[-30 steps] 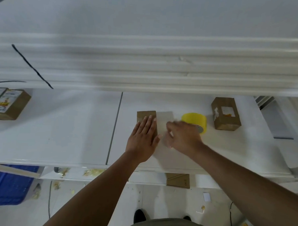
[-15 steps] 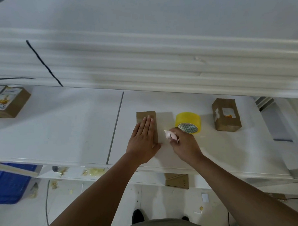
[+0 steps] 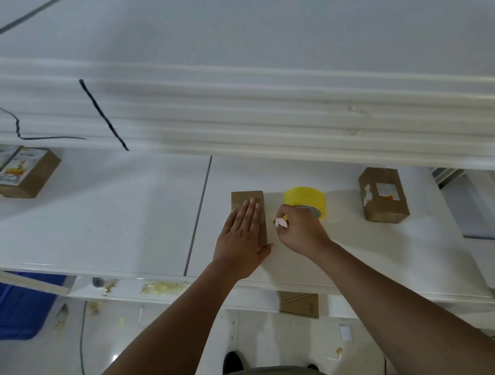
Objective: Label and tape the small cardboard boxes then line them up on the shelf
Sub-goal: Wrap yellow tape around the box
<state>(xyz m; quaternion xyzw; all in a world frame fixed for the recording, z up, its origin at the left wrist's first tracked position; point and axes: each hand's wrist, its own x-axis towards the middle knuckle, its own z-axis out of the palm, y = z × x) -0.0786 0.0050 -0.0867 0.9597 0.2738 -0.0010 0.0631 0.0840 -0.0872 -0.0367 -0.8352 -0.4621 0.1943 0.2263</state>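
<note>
A small brown cardboard box point(image 3: 245, 198) lies flat on the white shelf point(image 3: 125, 224). My left hand point(image 3: 244, 241) presses down on it with straight fingers. Just right of the box, my right hand point(image 3: 298, 232) has curled fingers that pinch a small pale pink-white object point(image 3: 281, 223), perhaps a label or a small cutter. A yellow tape roll point(image 3: 304, 197) stands behind my right hand. Another brown box point(image 3: 383, 194) with a torn white label sits to the right. Labelled boxes point(image 3: 23, 172) sit at the far left.
A white ridged ledge point(image 3: 243, 116) runs above the shelf with black cables on it. Below the shelf edge are a blue crate point(image 3: 11, 307), tape scraps, a flat cardboard piece point(image 3: 299, 304) and my shoes on the floor.
My right hand pulled back from beside the tape roll and now pinches the small pale object next to the box. My left hand stays flat on the box. The camera shifted slightly.
</note>
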